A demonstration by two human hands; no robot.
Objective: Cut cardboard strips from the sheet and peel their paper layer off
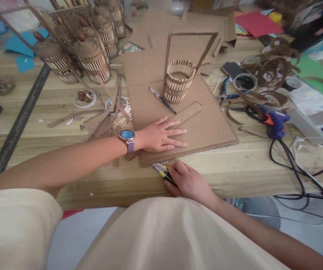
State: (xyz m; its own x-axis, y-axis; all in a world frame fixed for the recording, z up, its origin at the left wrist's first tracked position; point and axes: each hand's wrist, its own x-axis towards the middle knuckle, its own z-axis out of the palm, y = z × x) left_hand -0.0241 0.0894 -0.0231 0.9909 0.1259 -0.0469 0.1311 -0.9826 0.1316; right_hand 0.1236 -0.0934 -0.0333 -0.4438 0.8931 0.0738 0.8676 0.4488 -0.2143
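Note:
My left hand [161, 135] lies flat with fingers spread on a brown cardboard sheet [214, 127], pressing near its front left corner. A watch is on that wrist. My right hand [188, 180] is wrapped round a yellow and black utility knife [165, 173] at the sheet's front edge, its blade out and pointing to the upper left. Just beyond my left fingertips lies a narrow cardboard strip [191, 113]. A pen [163, 100] rests on the sheet beside a small round basket of short sticks [178, 82] with a tall square cardboard handle.
Several stick lanterns [91, 56] stand at the back left. Tape rolls [85, 98] and cardboard strips lie left of the sheet. To the right are pliers [226, 92], curled cardboard strips [279, 63], and a blue glue gun [276, 120] with trailing cables [290, 165].

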